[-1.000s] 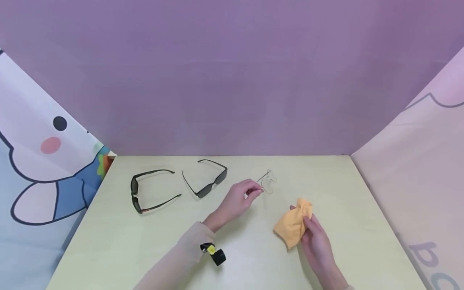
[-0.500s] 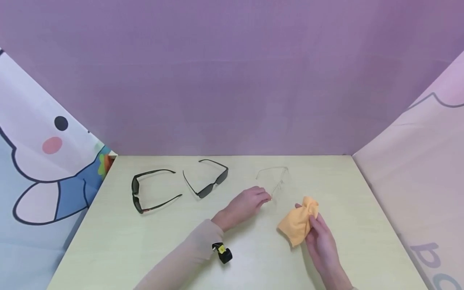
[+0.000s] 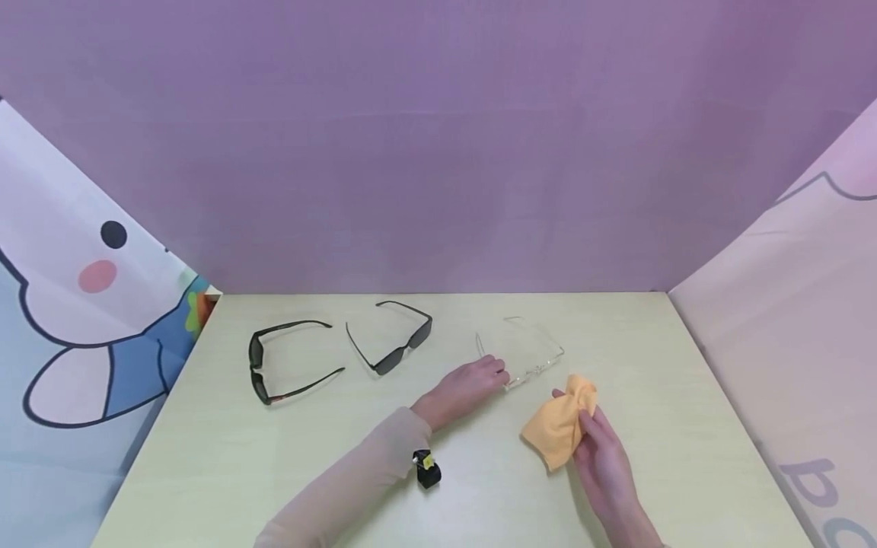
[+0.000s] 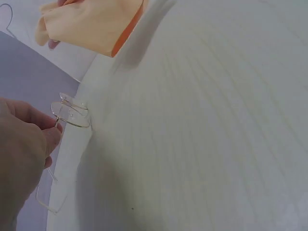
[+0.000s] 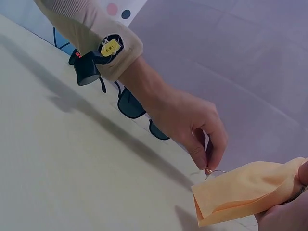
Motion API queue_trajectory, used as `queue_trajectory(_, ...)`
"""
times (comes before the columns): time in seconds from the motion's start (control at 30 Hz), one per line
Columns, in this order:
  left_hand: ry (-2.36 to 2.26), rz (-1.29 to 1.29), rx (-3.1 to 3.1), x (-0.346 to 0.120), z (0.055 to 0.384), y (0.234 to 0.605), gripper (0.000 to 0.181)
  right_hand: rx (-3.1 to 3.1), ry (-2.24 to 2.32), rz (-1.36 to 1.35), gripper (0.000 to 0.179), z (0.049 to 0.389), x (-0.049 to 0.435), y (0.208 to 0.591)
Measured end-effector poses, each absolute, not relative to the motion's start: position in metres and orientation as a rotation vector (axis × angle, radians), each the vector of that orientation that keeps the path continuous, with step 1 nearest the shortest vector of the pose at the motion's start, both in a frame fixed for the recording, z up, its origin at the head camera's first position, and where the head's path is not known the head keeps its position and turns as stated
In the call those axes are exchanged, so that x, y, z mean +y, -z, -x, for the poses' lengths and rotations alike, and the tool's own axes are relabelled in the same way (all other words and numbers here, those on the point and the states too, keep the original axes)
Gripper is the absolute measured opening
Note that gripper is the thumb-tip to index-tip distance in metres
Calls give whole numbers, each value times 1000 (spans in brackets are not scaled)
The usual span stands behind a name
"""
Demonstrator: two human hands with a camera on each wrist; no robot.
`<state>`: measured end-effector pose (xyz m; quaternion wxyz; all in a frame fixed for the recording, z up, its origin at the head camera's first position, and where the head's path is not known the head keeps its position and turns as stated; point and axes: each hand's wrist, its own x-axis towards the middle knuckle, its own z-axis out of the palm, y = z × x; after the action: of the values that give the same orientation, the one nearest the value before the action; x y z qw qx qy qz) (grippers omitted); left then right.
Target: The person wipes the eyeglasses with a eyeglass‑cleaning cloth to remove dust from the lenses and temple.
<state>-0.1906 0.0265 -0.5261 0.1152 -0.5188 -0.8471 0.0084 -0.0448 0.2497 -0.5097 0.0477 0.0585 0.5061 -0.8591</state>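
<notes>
Both hands are occupied and apart. Head view: left hand (image 3: 466,390) is at the left end of the rimless eyeglasses (image 3: 539,370), which sit right of centre, towards the table's (image 3: 185,464) far edge, temples open and directed to that edge. Right hand (image 3: 604,460) grips a light-orange cloth pouch (image 3: 553,430) nearer the right edge, just beside the lenses. Two dark sunglasses, an upright-lying left pair (image 3: 256,352) and a second pair (image 3: 389,361), lie towards the far left corner.

Left wrist view: thumb and forefinger pinch the thin wire by the hinge; whether the rims touch the surface cannot be determined. In my judgement this hold is correct: keep it light, off the lenses, without twisting the hinge.

Right wrist view: the pouch hides most of the eyeglasses. It should be held loosely, clear of the wire, to avoid snagging.
</notes>
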Motion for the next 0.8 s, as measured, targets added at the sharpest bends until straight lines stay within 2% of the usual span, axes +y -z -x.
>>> queue_trajectory(0.13,-16,1504,-2509,25,191,529,24,1530,2617,-181,67,46,246,510)
queue_trajectory(0.43,353,1416,-2671,8,181,527,32,1538,2583,-200,67,47,242,511)
queue_trajectory(0.8,541,961,-2744,-52,166,519,23,1542,2553,-244,67,49,236,514)
